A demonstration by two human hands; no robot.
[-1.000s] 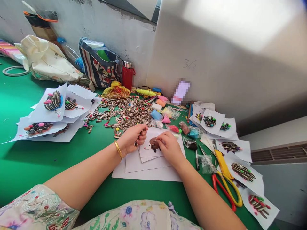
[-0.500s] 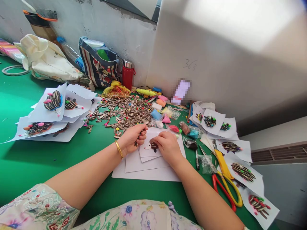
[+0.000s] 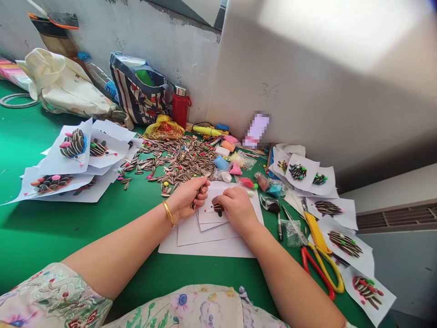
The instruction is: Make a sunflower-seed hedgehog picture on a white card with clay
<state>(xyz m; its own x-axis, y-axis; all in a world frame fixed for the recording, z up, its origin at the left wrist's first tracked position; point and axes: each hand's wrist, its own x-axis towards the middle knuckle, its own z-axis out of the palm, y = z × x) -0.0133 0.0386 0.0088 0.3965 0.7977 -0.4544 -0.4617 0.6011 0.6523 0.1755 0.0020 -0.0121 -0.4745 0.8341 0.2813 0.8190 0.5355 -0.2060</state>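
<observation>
Animal figure (image 3: 217, 207), brown with dark striped seeds on it, lying on the top white sheet (image 3: 205, 213) of a small stack, directly under the fingertips of the right hand (image 3: 239, 210) and just to the right of the left hand (image 3: 189, 199). Nearest the viewer, both forearms reach inward from a floral garment (image 3: 201, 305). The left hand, above a gold bangle (image 3: 168, 213), is curled closed around some striped seeds (image 3: 195, 200). The right hand is palm down, its thumb and fingers drawn together at the figure's edge; whether a seed is pinched there cannot be told.

To the right lie scissors (image 3: 319, 259) with one red and one yellow handle, a yellow cutter (image 3: 317, 232) and a black pen (image 3: 280, 227) — beside them, finished seed figures on white cards (image 3: 348, 251). More cards (image 3: 73, 166) are stacked at left. Beyond the hands spreads a seed pile (image 3: 186, 159), bordered by packets of coloured clay (image 3: 221, 163).

Farther back stand a red flask (image 3: 180, 108), a striped bag (image 3: 138, 91), and a clear bottle (image 3: 99, 75) whose blue label is unreadable. The cream bag (image 3: 64, 86) bears small, illegible print. On the pale panel (image 3: 300, 105) is handwritten "363" — the only legible writing.
</observation>
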